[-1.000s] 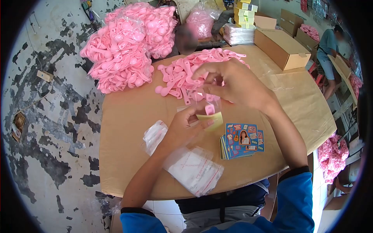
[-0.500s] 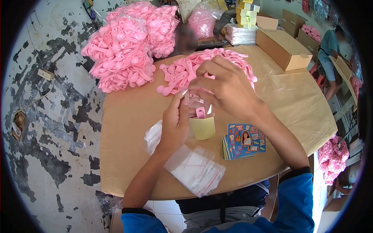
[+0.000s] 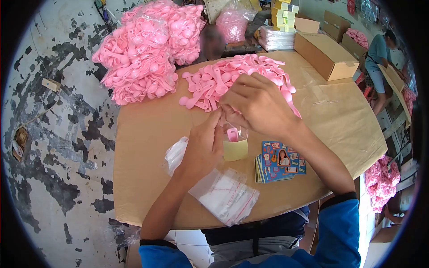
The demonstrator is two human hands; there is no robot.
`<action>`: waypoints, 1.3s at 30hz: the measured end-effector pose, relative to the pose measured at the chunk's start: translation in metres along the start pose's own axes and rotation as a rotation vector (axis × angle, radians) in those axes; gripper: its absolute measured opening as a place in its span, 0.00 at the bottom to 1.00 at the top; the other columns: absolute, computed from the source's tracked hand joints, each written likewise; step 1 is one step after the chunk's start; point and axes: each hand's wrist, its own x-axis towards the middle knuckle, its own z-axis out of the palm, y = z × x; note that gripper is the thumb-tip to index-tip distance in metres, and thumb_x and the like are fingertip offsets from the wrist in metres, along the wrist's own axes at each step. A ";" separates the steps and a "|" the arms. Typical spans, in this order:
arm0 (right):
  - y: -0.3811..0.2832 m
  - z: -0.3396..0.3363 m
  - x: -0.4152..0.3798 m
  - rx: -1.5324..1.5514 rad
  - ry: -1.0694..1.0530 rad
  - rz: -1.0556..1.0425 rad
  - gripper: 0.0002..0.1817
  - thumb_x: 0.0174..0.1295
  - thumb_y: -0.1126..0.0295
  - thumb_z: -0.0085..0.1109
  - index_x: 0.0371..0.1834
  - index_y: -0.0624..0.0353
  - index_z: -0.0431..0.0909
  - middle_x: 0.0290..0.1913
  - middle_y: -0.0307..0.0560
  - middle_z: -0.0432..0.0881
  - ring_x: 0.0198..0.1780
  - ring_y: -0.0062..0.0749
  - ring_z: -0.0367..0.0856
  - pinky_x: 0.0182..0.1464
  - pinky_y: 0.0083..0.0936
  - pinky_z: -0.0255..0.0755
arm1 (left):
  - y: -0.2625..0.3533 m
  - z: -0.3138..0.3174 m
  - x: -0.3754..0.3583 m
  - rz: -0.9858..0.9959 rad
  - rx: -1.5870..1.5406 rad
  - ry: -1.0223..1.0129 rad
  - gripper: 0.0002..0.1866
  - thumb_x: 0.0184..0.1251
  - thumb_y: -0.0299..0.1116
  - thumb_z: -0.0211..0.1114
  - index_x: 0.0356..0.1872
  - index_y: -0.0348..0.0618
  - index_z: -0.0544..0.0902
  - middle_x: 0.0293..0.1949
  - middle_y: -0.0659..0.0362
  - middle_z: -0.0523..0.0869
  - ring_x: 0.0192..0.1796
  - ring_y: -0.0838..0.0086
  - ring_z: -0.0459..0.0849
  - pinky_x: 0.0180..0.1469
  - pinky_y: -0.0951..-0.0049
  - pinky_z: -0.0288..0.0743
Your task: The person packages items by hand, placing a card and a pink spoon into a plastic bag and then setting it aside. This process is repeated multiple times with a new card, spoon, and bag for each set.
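A small clear plastic bag (image 3: 242, 131) hangs between my hands, holding a pink spoon (image 3: 233, 134) and a pale yellow card (image 3: 236, 150). My left hand (image 3: 206, 139) is closed on the bag's upper left edge. Fingers of my right hand (image 3: 259, 105) pinch the top of the same bag, close to my left fingertips; they hide most of its opening. Below my left wrist lie flat clear bags (image 3: 228, 196) with red lines. Printed blue cards (image 3: 282, 161) are stacked beneath my right forearm. Loose pink spoons (image 3: 208, 87) are heaped just beyond my hands.
Large bags of pink spoons (image 3: 143, 53) stand at the table's far left. A cardboard box (image 3: 326, 56) sits at the back right, near stacked clear packets (image 3: 271, 39) and yellow bundles (image 3: 283, 18). Another person (image 3: 379, 60) works at far right. Brown paper (image 3: 143, 169) covers the table.
My right hand has come down slightly and its fingers have closed in at the bag's top, beside my left fingertips. My left hand has shifted slightly right. The cards and flat bags stay put.
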 end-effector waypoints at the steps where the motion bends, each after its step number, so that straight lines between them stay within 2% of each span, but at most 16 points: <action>1: -0.001 0.000 0.000 0.131 0.024 0.123 0.05 0.53 0.72 0.64 0.32 0.59 0.81 0.33 0.41 0.82 0.37 0.29 0.79 0.41 0.26 0.72 | 0.004 -0.001 0.000 -0.048 0.018 -0.020 0.13 0.78 0.27 0.44 0.52 0.31 0.74 0.38 0.53 0.83 0.45 0.67 0.87 0.50 0.69 0.80; 4: -0.001 -0.005 0.003 0.541 0.118 0.423 0.04 0.59 0.73 0.58 0.33 0.61 0.79 0.31 0.40 0.81 0.36 0.25 0.78 0.42 0.24 0.71 | -0.005 0.010 0.007 -0.037 -0.583 0.054 0.15 0.77 0.30 0.48 0.57 0.31 0.71 0.46 0.48 0.84 0.43 0.69 0.85 0.48 0.71 0.78; 5: 0.006 -0.016 0.008 0.688 0.161 0.478 0.05 0.61 0.72 0.56 0.34 0.62 0.79 0.30 0.40 0.80 0.36 0.26 0.79 0.44 0.24 0.72 | -0.002 0.007 0.004 -0.125 -0.739 -0.015 0.17 0.80 0.36 0.45 0.58 0.33 0.71 0.55 0.54 0.81 0.50 0.70 0.83 0.56 0.70 0.76; 8: 0.023 -0.061 0.016 0.806 0.287 0.601 0.07 0.65 0.71 0.53 0.35 0.62 0.79 0.29 0.35 0.77 0.34 0.20 0.76 0.44 0.20 0.71 | -0.016 0.006 0.008 -0.174 -0.809 0.012 0.18 0.81 0.38 0.44 0.59 0.36 0.71 0.53 0.54 0.81 0.51 0.70 0.84 0.54 0.71 0.77; 12: 0.086 -0.124 -0.027 1.034 0.042 0.586 0.10 0.67 0.64 0.54 0.39 0.60 0.77 0.27 0.36 0.74 0.34 0.17 0.74 0.39 0.15 0.68 | -0.009 0.001 0.009 -0.212 -0.814 0.001 0.18 0.80 0.40 0.45 0.59 0.38 0.71 0.50 0.57 0.81 0.51 0.72 0.84 0.51 0.73 0.78; 14: 0.138 -0.126 -0.096 1.354 0.017 0.654 0.10 0.68 0.62 0.54 0.39 0.59 0.76 0.25 0.35 0.71 0.32 0.18 0.73 0.37 0.16 0.68 | -0.017 0.005 0.008 -0.195 -0.806 -0.006 0.18 0.80 0.39 0.47 0.59 0.37 0.71 0.50 0.57 0.81 0.51 0.73 0.84 0.51 0.73 0.78; 16: 0.179 -0.116 -0.142 1.379 -0.081 0.927 0.09 0.65 0.68 0.55 0.42 0.62 0.78 0.29 0.40 0.77 0.35 0.23 0.78 0.39 0.19 0.72 | -0.020 0.011 0.007 -0.205 -0.815 -0.005 0.18 0.79 0.38 0.49 0.60 0.37 0.71 0.50 0.57 0.82 0.51 0.73 0.84 0.51 0.73 0.78; 19: 0.245 -0.071 -0.228 -0.372 -0.255 0.793 0.13 0.61 0.72 0.56 0.47 0.65 0.80 0.36 0.47 0.83 0.41 0.29 0.82 0.44 0.23 0.74 | -0.021 0.012 0.013 -0.237 -0.852 -0.019 0.18 0.78 0.35 0.50 0.61 0.36 0.70 0.51 0.56 0.82 0.51 0.73 0.84 0.53 0.72 0.78; 22: 0.234 -0.093 -0.192 -0.068 -0.025 0.993 0.18 0.59 0.72 0.57 0.52 0.66 0.80 0.42 0.50 0.85 0.45 0.33 0.83 0.49 0.28 0.75 | -0.027 0.014 0.012 -0.306 -0.899 -0.088 0.19 0.77 0.33 0.50 0.63 0.34 0.69 0.54 0.53 0.82 0.53 0.70 0.84 0.56 0.70 0.77; 23: 0.245 -0.099 -0.192 0.004 0.049 0.830 0.18 0.60 0.69 0.59 0.52 0.64 0.81 0.42 0.43 0.85 0.42 0.29 0.82 0.49 0.26 0.74 | -0.028 0.012 0.013 -0.352 -0.892 -0.097 0.19 0.77 0.33 0.51 0.63 0.33 0.69 0.53 0.53 0.82 0.52 0.71 0.84 0.56 0.70 0.77; 26: 0.196 -0.131 -0.147 0.071 0.005 1.150 0.16 0.64 0.68 0.57 0.54 0.59 0.80 0.45 0.38 0.84 0.41 0.20 0.79 0.44 0.17 0.70 | -0.034 0.012 0.012 -0.439 -0.889 -0.111 0.19 0.77 0.34 0.52 0.61 0.32 0.71 0.52 0.53 0.83 0.52 0.72 0.83 0.56 0.71 0.77; 29: 0.150 -0.138 -0.134 0.341 0.281 1.130 0.16 0.65 0.62 0.56 0.49 0.61 0.83 0.41 0.37 0.85 0.36 0.20 0.76 0.42 0.20 0.69 | -0.033 0.012 0.013 -0.427 -0.862 -0.127 0.19 0.77 0.35 0.52 0.60 0.32 0.73 0.52 0.53 0.83 0.52 0.72 0.83 0.56 0.71 0.77; 32: 0.159 -0.126 -0.161 0.770 0.113 1.160 0.16 0.64 0.62 0.54 0.47 0.60 0.84 0.43 0.39 0.86 0.37 0.21 0.76 0.41 0.21 0.70 | -0.027 0.011 0.010 -0.395 -0.858 -0.155 0.20 0.77 0.36 0.52 0.61 0.32 0.73 0.52 0.53 0.83 0.51 0.72 0.84 0.55 0.71 0.78; 33: 0.223 -0.114 -0.216 0.244 -0.330 0.859 0.16 0.63 0.66 0.53 0.47 0.62 0.83 0.45 0.41 0.86 0.39 0.25 0.79 0.43 0.24 0.72 | -0.024 0.012 0.011 -0.379 -0.865 -0.169 0.20 0.77 0.37 0.52 0.61 0.33 0.73 0.52 0.53 0.83 0.51 0.72 0.84 0.55 0.72 0.78; 36: 0.240 -0.094 -0.242 -0.243 -0.274 0.946 0.15 0.63 0.69 0.52 0.47 0.64 0.83 0.47 0.43 0.86 0.40 0.26 0.80 0.45 0.25 0.73 | -0.021 0.011 0.009 -0.351 -0.855 -0.182 0.20 0.77 0.37 0.52 0.61 0.33 0.73 0.53 0.53 0.83 0.49 0.72 0.84 0.54 0.71 0.78; 39: 0.225 -0.119 -0.228 -0.127 -0.209 0.993 0.16 0.65 0.70 0.50 0.52 0.63 0.81 0.46 0.42 0.86 0.41 0.25 0.79 0.46 0.25 0.73 | -0.023 0.013 0.011 -0.359 -0.857 -0.186 0.20 0.78 0.38 0.51 0.60 0.33 0.73 0.53 0.53 0.83 0.48 0.72 0.85 0.54 0.71 0.78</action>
